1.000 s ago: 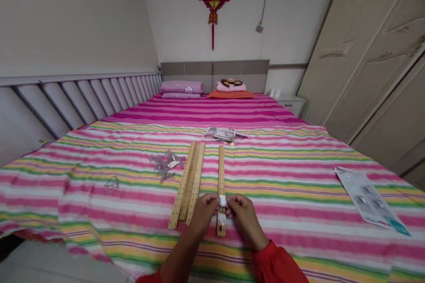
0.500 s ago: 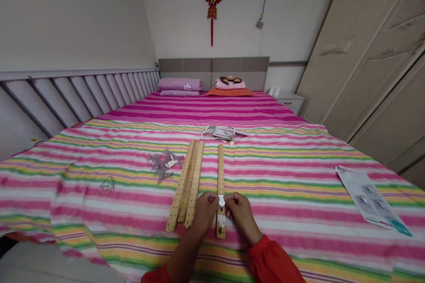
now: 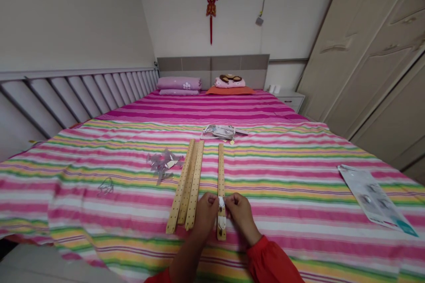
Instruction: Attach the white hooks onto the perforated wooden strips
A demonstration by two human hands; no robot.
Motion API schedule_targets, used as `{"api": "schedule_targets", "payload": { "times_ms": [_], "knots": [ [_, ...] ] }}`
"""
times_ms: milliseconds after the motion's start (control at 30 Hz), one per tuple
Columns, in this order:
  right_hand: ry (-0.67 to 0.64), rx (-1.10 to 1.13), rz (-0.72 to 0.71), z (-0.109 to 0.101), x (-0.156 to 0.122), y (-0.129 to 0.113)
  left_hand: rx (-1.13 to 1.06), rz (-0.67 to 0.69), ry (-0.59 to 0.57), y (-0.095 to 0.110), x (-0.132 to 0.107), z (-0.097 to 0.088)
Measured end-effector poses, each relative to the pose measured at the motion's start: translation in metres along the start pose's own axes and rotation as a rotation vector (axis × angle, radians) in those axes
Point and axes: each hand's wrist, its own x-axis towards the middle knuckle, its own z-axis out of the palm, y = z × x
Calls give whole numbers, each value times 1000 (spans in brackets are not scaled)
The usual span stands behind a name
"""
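A single wooden strip with small holes [image 3: 221,170] lies lengthwise on the striped bedspread before me. Over its near half, my left hand [image 3: 206,212] and my right hand [image 3: 240,213] pinch a small white card [image 3: 221,202] from either side, fingers closed. A second white card [image 3: 222,222] sits on the strip just nearer to me, with a thin, ring-like shape on it. Left of my left hand, several similar perforated wooden strips [image 3: 195,185] lie side by side. Fine details of the pinched card are too small to make out.
Crumpled clear plastic scraps [image 3: 163,164] lie left of the wooden strips, with a thin wire-like tangle [image 3: 105,186] farther left. A clear plastic bag [image 3: 219,131] lies beyond the strips. Flat plastic packaging [image 3: 375,199] rests at the right.
The white card between my hands now looks shorter and partly covered by my fingertips. Both hands stay over the same part of the strip; the view has shifted slightly.
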Motion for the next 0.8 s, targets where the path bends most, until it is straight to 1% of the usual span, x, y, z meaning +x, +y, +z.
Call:
{"api": "schedule_targets", "payload": {
  "times_ms": [167,300,400,533,700,800],
  "knots": [
    [31,-6,10,2,2,5,-69,-29,30,-2,1,2],
    [39,-13,7,2,3,6,-133,-72,12,-5,3,2],
    [35,-26,-12,2,2,7,-180,-67,-19,-9,2,2],
    [42,-70,-22,2,2,11,-132,-15,-10,-9,0,3],
    [88,-150,-57,1,7,16,-72,-27,32,-6,-1,6],
    [53,-133,-75,0,11,19,-43,-5,47,-8,0,8]
  ]
}}
